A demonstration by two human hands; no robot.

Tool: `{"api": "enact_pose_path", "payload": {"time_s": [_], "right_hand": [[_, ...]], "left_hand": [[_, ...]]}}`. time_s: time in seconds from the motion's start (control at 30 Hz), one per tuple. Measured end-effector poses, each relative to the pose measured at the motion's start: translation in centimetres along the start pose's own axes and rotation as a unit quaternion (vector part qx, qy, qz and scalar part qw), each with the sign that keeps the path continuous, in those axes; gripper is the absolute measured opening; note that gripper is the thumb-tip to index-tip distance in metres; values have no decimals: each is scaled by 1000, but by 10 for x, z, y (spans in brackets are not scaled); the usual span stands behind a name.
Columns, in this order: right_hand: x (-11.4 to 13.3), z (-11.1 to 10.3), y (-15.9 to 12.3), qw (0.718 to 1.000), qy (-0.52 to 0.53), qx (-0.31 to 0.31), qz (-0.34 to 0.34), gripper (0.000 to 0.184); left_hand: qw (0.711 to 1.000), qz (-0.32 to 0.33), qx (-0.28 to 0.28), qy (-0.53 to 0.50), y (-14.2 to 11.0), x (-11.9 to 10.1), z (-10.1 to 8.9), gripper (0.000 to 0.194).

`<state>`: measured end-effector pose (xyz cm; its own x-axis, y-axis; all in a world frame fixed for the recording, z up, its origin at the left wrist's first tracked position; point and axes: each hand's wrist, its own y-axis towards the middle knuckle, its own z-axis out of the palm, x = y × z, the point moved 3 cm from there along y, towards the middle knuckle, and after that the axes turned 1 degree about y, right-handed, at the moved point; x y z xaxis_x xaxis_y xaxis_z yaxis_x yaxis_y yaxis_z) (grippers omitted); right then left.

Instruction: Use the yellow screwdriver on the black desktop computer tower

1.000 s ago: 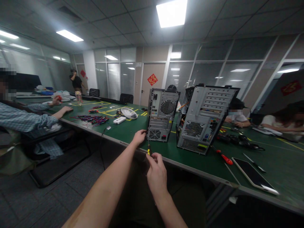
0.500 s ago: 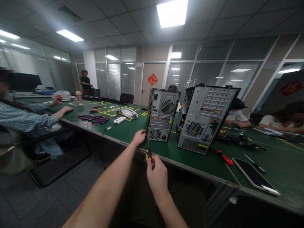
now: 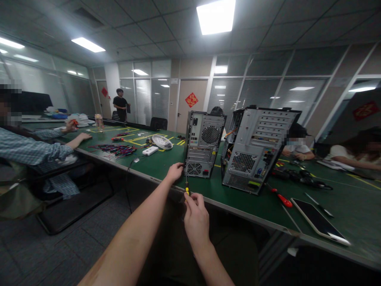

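Observation:
The smaller computer tower (image 3: 201, 149) stands upright on the green table with its back panel facing me. My left hand (image 3: 175, 173) rests on the table against the tower's lower left edge, fingers bent onto it; some fingertips are hidden. My right hand (image 3: 196, 211) pinches the handle of a black and yellow screwdriver (image 3: 187, 188) just in front of the table edge. Its thin shaft points up to the tower's lower left back corner; I cannot make out what the tip touches. A larger computer tower (image 3: 250, 153) with an open side stands to the right.
Right of the towers lie a red-handled screwdriver (image 3: 282, 198), a phone (image 3: 320, 220), a pen-like tool (image 3: 319, 205) and black cables (image 3: 300, 178). To the left are bundled coloured wires (image 3: 116, 150), a white power strip (image 3: 150, 151) and a round white fan cover (image 3: 162, 141). Co-workers sit on both sides.
My right thumb and fingers shift along the screwdriver handle as it turns, moving slightly down and back up. My left hand and both towers stay put. A standing person in the background walks rightward.

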<state>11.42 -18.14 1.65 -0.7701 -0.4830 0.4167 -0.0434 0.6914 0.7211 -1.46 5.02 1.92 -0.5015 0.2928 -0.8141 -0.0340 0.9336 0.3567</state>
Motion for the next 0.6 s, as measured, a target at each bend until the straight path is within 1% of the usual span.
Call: {"api": "enact_pose_path", "payload": {"time_s": [0.13,0.3,0.4,0.53,0.6], "right_hand": [[0,1,0,1000,8,3,-17,45],[4,-3,2,999,21,-18,-29,44],[4,-4,2,999,27,-24,-13,36],[1,-4,1,999,32,-12,16,16],[0,-4,2,999,31,-5,26,10]], "left_hand": [[1000,5,1,2,1,1,1,35],[1000,0,3,-5,2,3,2,35],[1000,0,6,-4,2,3,2,36],[1000,0,5,2,1,2,1,36],[1000,2,5,3,1,2,1,35]]}}
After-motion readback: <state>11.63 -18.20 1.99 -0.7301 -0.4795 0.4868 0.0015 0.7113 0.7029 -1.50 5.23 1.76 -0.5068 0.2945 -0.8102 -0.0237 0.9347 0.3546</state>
